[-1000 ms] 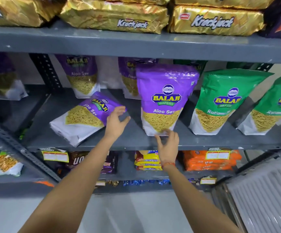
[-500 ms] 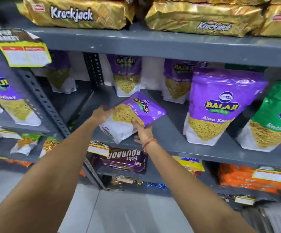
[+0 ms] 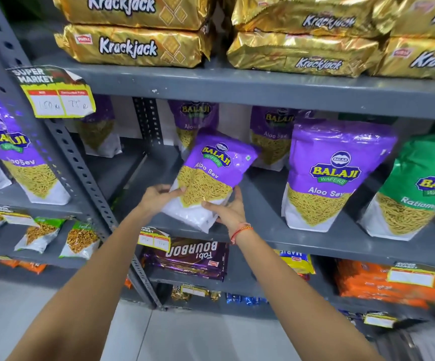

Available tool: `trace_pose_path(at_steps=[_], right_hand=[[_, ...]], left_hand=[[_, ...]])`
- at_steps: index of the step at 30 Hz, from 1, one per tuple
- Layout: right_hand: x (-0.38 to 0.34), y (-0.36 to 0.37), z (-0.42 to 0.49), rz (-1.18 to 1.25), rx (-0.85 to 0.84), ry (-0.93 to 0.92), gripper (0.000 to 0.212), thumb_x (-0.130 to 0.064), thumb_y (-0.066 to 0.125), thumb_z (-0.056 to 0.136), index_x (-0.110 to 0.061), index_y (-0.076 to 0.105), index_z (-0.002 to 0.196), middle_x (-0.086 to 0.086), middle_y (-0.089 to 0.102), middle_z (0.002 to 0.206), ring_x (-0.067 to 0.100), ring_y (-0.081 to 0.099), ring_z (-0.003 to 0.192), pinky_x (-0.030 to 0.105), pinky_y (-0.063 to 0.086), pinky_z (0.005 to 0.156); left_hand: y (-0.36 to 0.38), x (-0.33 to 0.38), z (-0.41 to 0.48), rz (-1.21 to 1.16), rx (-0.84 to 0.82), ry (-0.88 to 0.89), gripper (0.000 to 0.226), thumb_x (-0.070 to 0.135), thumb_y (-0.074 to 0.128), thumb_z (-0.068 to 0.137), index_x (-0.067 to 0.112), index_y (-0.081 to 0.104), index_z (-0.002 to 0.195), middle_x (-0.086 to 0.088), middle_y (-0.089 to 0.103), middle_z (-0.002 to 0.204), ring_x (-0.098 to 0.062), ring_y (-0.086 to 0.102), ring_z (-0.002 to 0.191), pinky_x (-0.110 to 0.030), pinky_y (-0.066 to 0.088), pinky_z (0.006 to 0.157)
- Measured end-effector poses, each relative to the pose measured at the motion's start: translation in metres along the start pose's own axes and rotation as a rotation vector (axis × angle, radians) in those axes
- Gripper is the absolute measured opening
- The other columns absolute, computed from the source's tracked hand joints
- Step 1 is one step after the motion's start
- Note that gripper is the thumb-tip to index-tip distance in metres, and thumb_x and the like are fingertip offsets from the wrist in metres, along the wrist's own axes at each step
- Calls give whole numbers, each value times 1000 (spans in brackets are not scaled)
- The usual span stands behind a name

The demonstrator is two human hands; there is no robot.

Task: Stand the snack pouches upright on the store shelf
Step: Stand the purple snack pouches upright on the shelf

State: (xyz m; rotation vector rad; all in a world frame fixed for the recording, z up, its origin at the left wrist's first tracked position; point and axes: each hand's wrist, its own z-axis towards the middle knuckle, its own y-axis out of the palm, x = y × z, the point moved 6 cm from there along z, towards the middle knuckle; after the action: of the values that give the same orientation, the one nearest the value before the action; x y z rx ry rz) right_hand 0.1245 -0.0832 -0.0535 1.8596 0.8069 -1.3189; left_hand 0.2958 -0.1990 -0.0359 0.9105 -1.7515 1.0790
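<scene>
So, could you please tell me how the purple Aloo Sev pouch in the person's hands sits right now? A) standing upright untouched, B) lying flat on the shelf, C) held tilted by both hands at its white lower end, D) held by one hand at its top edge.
C: the left hand and right hand both hold the white base of the purple Aloo Sev pouch, which leans right.

The purple pouch [image 3: 212, 178] held at centre frame reads "BALAJI WAFERS" and "Aloo Sev", as does the upright purple pouch [image 3: 333, 175] to its right. The green pouch [image 3: 422, 188] at the right edge shows "BALAJI" and "Ratlam", cut off. Gold packs [image 3: 133, 45] along the top read "Krackjack". The yellow price tag [image 3: 54, 93] at upper left says "SUPER MARKET". A dark pack [image 3: 193, 259] below centre, upside down, reads "Fab! BOURBO".
</scene>
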Motion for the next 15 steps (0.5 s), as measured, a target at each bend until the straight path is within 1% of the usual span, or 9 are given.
trace_pose_path(at_steps=[2,4,6,8,10,12,13,14,15], right_hand=[[-13,-5,-3,-43,-46,-51,100,-4,86,59,-28,29,138,4,68,115,27,59,117,53,42,106],[-26,-8,-5,-92,-83,-91,105,-3,86,59,-25,25,142,-1,69,103,23,61,113,51,43,105],[-34,-10,-9,-131,-107,-107,106,-2,86,59,-21,24,144,1,68,104,21,62,110,47,46,104],[-39,-12,-11,-150,-114,-116,104,-2,86,59,-19,26,142,6,68,113,20,62,109,42,47,102],[-44,-13,-12,-156,-120,-118,95,-1,86,59,-17,34,137,7,67,116,18,63,103,39,49,99],[-50,-13,-11,-206,-130,-146,70,0,85,59,-15,53,120,7,68,112,15,64,96,40,52,97],[-54,-13,-10,-225,-138,-165,60,1,85,59,-16,59,109,9,69,112,16,65,94,39,53,95],[-56,-13,-8,-227,-142,-181,55,3,85,58,-16,61,104,12,69,114,17,65,94,37,55,91],[-59,-14,-5,-222,-136,-194,55,5,84,58,-14,60,103,15,68,116,18,66,94,34,56,88]], left_hand=[[-1,4,-13,-70,59,41,48,36,78,68,8,62,103,-8,68,102,-20,64,90,-26,48,69],[-1,8,-23,-120,98,87,48,34,78,69,8,61,106,-6,67,98,-18,63,86,-22,47,62],[1,10,-31,-170,111,109,47,29,78,70,7,60,108,-7,67,97,-18,64,83,-20,49,60],[1,12,-33,-187,120,127,45,27,79,69,8,60,106,-8,67,96,-16,65,80,-17,52,56],[-1,14,-32,-188,124,150,45,25,79,69,8,60,105,-6,68,93,-11,65,75,-11,51,50],[-2,17,-29,-185,102,177,46,23,80,67,9,59,106,-4,69,90,-7,67,73,-8,51,50],[-2,19,-27,-179,83,193,46,22,80,67,10,58,106,-2,70,89,-5,68,72,-8,51,51],[-1,22,-24,-172,62,210,46,20,81,66,11,58,105,1,70,88,-2,69,70,-8,52,53],[0,25,-21,-168,44,228,45,18,81,66,12,57,104,3,70,88,1,70,70,-8,52,54]])
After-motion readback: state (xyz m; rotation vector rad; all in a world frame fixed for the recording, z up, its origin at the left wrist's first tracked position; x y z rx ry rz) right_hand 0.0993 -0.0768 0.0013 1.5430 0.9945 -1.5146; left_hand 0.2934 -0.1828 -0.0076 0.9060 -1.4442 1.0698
